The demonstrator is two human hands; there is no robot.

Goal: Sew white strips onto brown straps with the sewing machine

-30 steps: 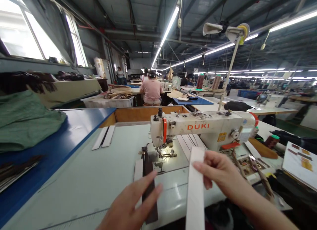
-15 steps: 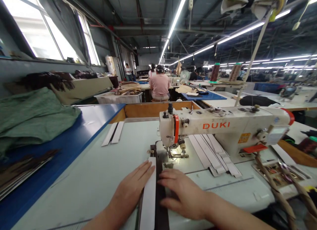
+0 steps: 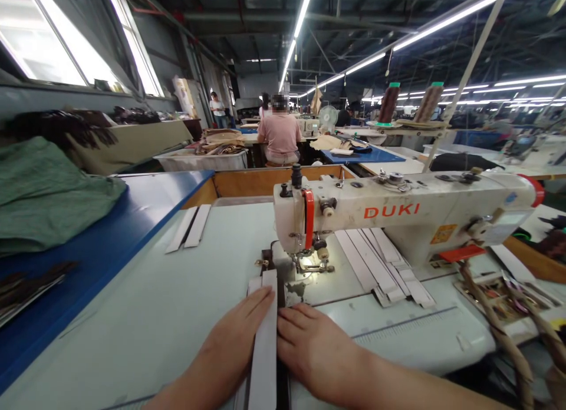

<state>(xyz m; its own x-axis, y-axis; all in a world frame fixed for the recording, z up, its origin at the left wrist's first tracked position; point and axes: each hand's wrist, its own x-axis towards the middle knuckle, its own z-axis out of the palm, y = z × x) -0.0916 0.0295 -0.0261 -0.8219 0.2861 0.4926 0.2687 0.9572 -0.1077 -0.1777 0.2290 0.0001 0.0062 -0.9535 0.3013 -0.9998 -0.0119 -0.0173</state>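
Note:
A long white strip (image 3: 265,345) runs toward me along the left side of a dark band (image 3: 282,289). My left hand (image 3: 234,342) holds the strip from the left, fingers drawn together and fingertips on its top; its thumb is hidden. A second white strip (image 3: 254,284) shows partly beneath, just left of it. My right hand (image 3: 316,348) lies on the other side, fingers closed together and tips at the strip's right edge over the dark band. Its thumb is out of sight, and what it pinches, if anything, is hidden. The sewing machine's (image 3: 345,207) needle area stands just beyond.
Several white strips (image 3: 375,265) lie fanned under the machine arm. Two more strips (image 3: 197,226) rest at the far left of the pale tabletop (image 3: 145,316). Green cloth (image 3: 53,192) covers part of the blue table. A tray of small parts (image 3: 499,304) sits right. A person (image 3: 279,136) sits ahead.
My right hand has come left, its spread fingers now together at the strip's edge. The second strip's end now shows beside the first. The camera view has shifted slightly.

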